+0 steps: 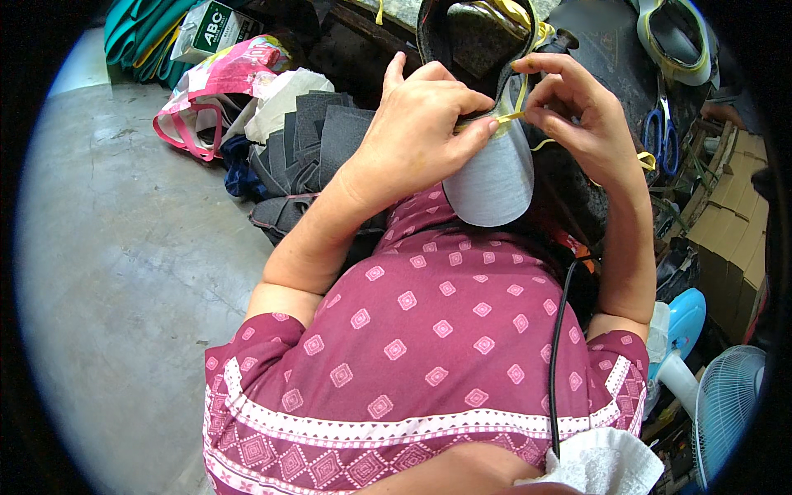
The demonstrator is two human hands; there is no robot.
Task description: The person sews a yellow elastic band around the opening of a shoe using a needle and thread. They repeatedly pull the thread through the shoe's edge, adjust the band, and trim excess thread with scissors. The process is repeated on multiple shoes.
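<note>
A grey, round-ended shoe piece (pixel 491 186) is between my hands at the upper middle, its dark-edged opening toward the far side. My left hand (pixel 417 124) is closed on its left edge, thumb and forefinger pressed at the rim. My right hand (pixel 577 115) pinches a thin yellow strip (pixel 513 116) that runs across the rim to my left thumb. More yellow strip shows at the far end of the opening. The underside of the piece is hidden.
Blue-handled scissors (pixel 662 136) lie right of my right hand, below another grey piece with yellow edging (pixel 705 66). Dark grey cloth pieces (pixel 305 140) and a pink bag (pixel 198 99) are at left. A fan (pixel 730 404) stands lower right, near cardboard (pixel 734 214).
</note>
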